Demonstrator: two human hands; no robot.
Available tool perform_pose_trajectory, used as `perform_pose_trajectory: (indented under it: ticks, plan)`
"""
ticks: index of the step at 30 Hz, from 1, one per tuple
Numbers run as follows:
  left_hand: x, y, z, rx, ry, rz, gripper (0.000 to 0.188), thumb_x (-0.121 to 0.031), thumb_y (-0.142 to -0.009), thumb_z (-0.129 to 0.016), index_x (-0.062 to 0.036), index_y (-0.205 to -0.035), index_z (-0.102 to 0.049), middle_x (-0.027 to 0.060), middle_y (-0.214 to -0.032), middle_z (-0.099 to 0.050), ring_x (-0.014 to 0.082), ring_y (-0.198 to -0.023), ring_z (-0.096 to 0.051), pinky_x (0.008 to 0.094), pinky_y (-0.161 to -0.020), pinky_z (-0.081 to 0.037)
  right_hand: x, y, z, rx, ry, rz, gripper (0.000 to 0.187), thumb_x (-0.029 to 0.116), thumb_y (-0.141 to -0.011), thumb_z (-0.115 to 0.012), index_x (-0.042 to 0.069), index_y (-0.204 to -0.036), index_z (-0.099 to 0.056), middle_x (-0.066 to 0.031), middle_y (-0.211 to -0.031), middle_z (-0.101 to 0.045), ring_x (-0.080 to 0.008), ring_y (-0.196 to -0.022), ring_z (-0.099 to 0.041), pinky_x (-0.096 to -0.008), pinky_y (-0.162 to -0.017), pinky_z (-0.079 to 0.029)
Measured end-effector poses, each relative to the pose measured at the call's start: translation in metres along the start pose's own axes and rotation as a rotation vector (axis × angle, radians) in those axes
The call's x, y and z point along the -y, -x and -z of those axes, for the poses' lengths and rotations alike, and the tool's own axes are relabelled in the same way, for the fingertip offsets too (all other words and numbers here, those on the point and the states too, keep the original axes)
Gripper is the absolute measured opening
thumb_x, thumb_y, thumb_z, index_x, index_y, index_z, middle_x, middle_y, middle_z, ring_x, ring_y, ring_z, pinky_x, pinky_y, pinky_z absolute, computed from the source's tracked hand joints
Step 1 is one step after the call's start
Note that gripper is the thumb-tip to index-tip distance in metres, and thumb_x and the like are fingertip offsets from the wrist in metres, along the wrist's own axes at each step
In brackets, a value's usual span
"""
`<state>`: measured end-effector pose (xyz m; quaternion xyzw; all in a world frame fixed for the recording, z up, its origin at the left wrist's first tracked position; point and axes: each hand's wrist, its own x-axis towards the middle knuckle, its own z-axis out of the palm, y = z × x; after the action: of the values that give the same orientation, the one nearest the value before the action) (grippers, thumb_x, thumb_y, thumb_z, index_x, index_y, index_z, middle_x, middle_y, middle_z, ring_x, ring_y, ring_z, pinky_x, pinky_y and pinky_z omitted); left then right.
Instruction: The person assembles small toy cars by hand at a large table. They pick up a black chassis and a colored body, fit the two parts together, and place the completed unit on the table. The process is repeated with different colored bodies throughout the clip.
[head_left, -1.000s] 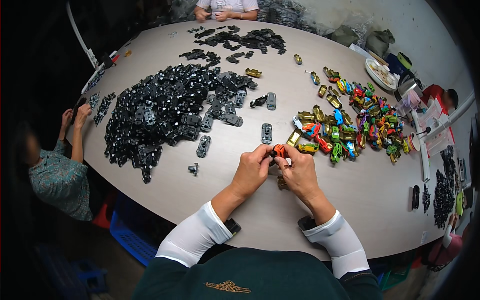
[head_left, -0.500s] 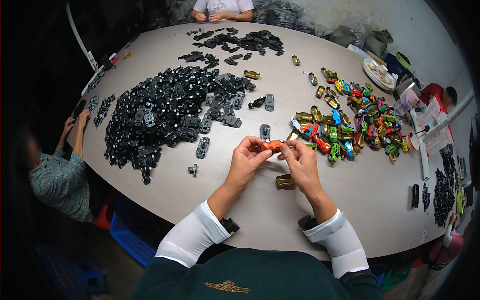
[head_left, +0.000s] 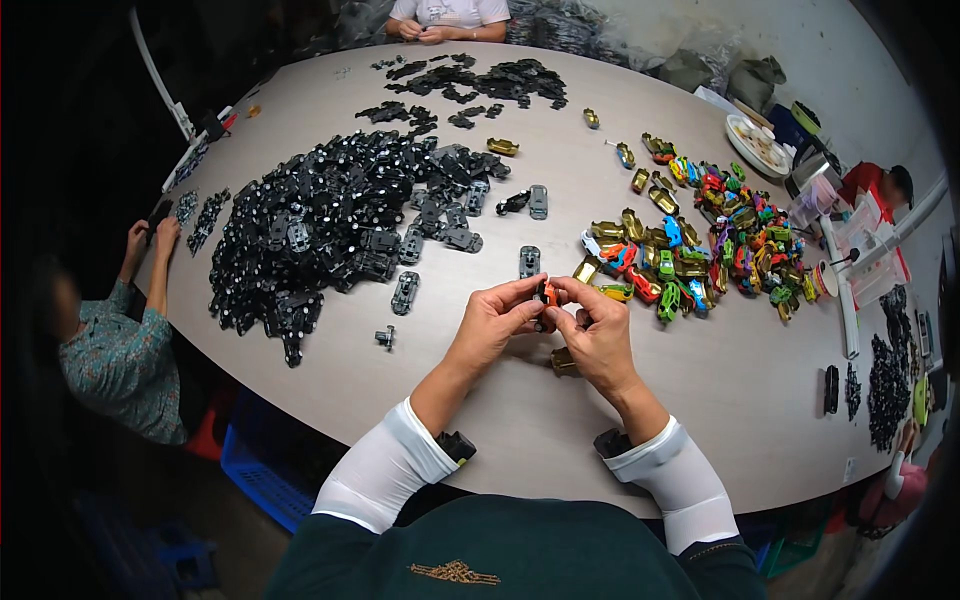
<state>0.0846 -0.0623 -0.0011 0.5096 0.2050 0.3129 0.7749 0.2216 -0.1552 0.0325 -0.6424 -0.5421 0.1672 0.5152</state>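
I see left hand (head_left: pixel 492 322) and right hand (head_left: pixel 598 335) meeting above bench (head_left: pixel 700 390), fingers of both pinched together on small orange toy car (head_left: pixel 547 294). Gold toy car (head_left: pixel 563 361) on bench just under right hand. Grey car base (head_left: pixel 529 262) just beyond orange toy car. Black parts heap (head_left: pixel 320 220) far left of it; coloured cars pile (head_left: pixel 700 240) to right.

No packages, labels, signs or screens clearly discernible anywhere on or around the table (head_left: pixel 420 400).
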Motion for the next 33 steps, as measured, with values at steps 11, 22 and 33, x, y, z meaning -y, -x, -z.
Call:
perform_pose_trajectory:
  ticks: [11, 22, 33]
  plan:
    - [0.005, 0.0, 0.003, 0.022, -0.095, -0.053, 0.034, -0.006, -0.091, -0.062, -0.0006, -0.125, -0.06, 0.0082, -0.103, -0.068, 0.0133, -0.087, -0.066, 0.0262, -0.076, -0.057, -0.005, 0.0, 0.002, 0.046, 0.109, 0.155, 0.037, 0.001, -0.077, -0.067, 0.004, -0.113, -0.065, -0.0141, -0.079, -0.066, -0.0288, -0.07, -0.065, -0.0352, -0.064, -0.051]
    - [0.0, -0.002, 0.005, -0.125, 0.238, 0.084, 0.029, -0.003, -0.085, -0.068, 0.0021, -0.113, -0.058, 0.0061, -0.096, -0.064, 0.0156, -0.08, -0.065, 0.0255, -0.066, -0.055, -0.02, -0.007, 0.009, 0.101, -0.259, -0.287, 0.037, 0.006, -0.081, -0.072, -0.002, -0.116, -0.06, -0.0006, -0.076, -0.059, -0.0053, -0.066, -0.053, -0.021, -0.055, -0.044]
    - [0.002, -0.003, 0.009, -0.053, 0.289, 0.216, 0.016, -0.011, -0.09, -0.065, -0.003, -0.104, -0.062, 0.0042, -0.091, -0.063, 0.0102, -0.072, -0.056, 0.0223, -0.06, -0.047, -0.005, -0.008, 0.015, 0.301, -0.73, -0.648, 0.011, 0.014, -0.097, -0.053, 0.004, -0.102, -0.054, -0.0005, -0.072, -0.054, -0.0039, -0.053, -0.045, -0.0173, -0.04, -0.036]
